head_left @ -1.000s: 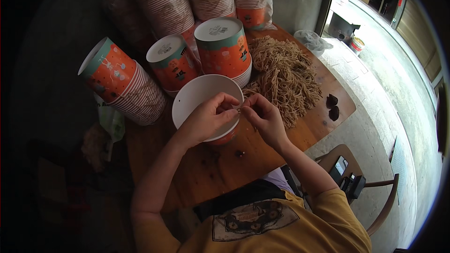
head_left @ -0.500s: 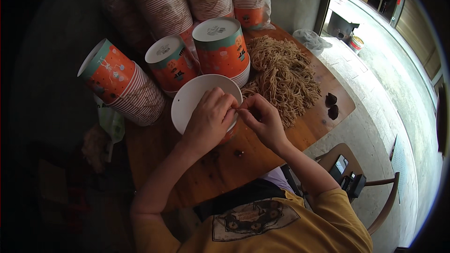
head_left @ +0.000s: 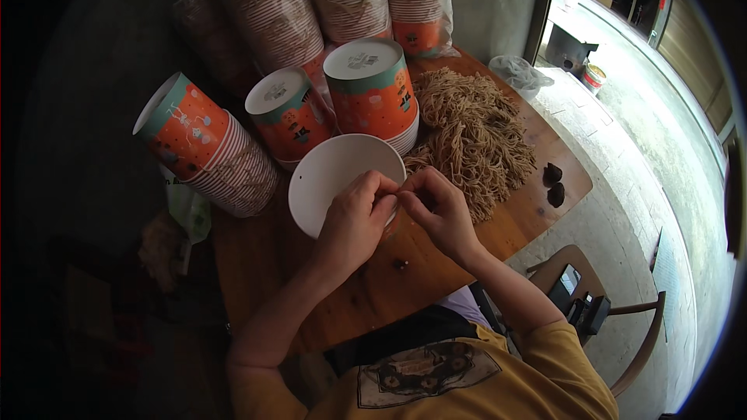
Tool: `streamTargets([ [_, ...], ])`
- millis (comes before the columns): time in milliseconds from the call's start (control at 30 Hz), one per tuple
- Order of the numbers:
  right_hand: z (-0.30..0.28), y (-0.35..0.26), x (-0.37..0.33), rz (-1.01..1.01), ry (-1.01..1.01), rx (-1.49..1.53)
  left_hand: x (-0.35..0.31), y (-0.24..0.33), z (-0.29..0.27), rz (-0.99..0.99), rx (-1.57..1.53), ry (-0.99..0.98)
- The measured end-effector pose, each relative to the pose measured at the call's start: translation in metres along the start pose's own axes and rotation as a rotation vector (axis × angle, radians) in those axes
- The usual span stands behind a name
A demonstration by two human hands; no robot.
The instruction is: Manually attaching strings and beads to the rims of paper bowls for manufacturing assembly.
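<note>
A white-lined paper bucket [head_left: 319, 179] stands tilted on the wooden table in front of me, its mouth facing up and a small dark hole near its left rim. My left hand [head_left: 359, 216] lies over the near right rim, thumb and fingers pinched. Against its fingertips, my right hand [head_left: 442, 214] pinches too, just outside the rim. Whatever is between the fingertips is too small and covered to make out. Close to my right hand lies a big heap of tan twisted cords [head_left: 475, 140].
Behind the bucket stand upturned stacks of orange and green paper buckets [head_left: 369, 97], with a leaning stack [head_left: 206, 144] on the left. Bagged stacks [head_left: 272, 15] line the wall. Two dark pieces [head_left: 553, 184] lie near the table's right edge. A chair [head_left: 572, 264] holds a phone.
My left fingers have drawn back from over the bucket's inside toward its near right rim. Both hands stay together at the fingertips. The whole view has shifted slightly.
</note>
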State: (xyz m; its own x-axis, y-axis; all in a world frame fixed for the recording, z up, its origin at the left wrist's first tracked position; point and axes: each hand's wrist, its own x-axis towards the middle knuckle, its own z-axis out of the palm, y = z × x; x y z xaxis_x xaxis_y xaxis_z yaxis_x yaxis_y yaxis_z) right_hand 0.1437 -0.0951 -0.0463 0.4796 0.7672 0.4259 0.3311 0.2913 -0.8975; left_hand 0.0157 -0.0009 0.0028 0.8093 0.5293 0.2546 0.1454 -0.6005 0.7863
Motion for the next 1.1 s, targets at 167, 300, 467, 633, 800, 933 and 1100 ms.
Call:
streamTargets([
  [167,-0.001,0.002,-0.001,0.005,0.016,0.007,0.002,-0.002,0.002,0.028,0.002,-0.011],
  [300,-0.001,0.001,-0.002,0.034,0.015,0.023,0.003,-0.002,0.0,0.031,0.041,-0.022],
  [467,-0.003,0.003,-0.003,0.074,0.016,0.034,0.001,0.0,0.0,-0.017,-0.006,-0.02],
  [633,-0.002,0.0,-0.003,0.064,0.014,0.05,-0.003,0.001,0.005,-0.003,0.063,-0.002],
  [800,-0.002,-0.002,-0.003,0.046,0.021,0.011,-0.016,0.02,0.01,0.298,0.485,0.257],
  [933,-0.001,-0.003,-0.004,0.043,0.022,0.001,-0.022,0.019,0.013,0.231,0.414,0.215],
  [1100,0.001,-0.002,-0.005,0.027,0.021,0.013,-0.013,0.008,0.013,0.161,0.212,0.129],
])
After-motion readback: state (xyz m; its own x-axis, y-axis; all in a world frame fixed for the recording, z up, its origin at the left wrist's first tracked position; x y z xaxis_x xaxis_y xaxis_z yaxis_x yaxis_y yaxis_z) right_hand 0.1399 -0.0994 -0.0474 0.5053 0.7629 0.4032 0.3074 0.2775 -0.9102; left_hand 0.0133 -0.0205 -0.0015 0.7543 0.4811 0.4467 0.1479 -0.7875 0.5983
